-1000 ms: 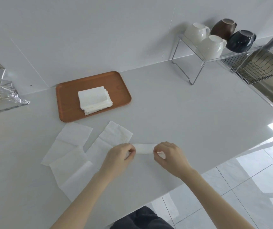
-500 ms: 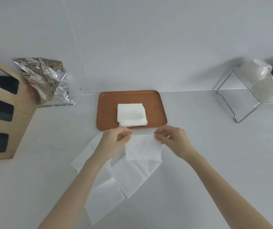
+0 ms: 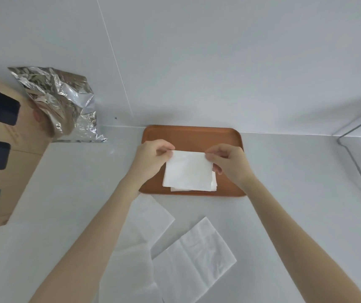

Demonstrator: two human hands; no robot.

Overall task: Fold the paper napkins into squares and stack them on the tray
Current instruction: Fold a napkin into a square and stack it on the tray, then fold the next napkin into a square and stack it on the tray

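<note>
A brown tray [image 3: 191, 133] lies on the white counter against the wall. Over it I hold a folded white napkin [image 3: 188, 170] by its two far corners. My left hand [image 3: 153, 159] pinches the far left corner and my right hand [image 3: 229, 162] pinches the far right corner. Under the held square, the edges of a stack of folded napkins [image 3: 213, 186] stick out at the right and near sides. Several unfolded napkins [image 3: 193, 259] lie flat on the counter in front of the tray, partly under my forearms.
A crumpled foil bag [image 3: 59, 103] leans against a wooden block with dark slots [image 3: 2, 149] at the left. The leg of a wire rack [image 3: 358, 169] stands at the right edge. The white wall rises just behind the tray.
Both hands carried the folded napkin from the counter forward, over the tray and above the stack. The view swung left, so the cups on the rack dropped out of sight.
</note>
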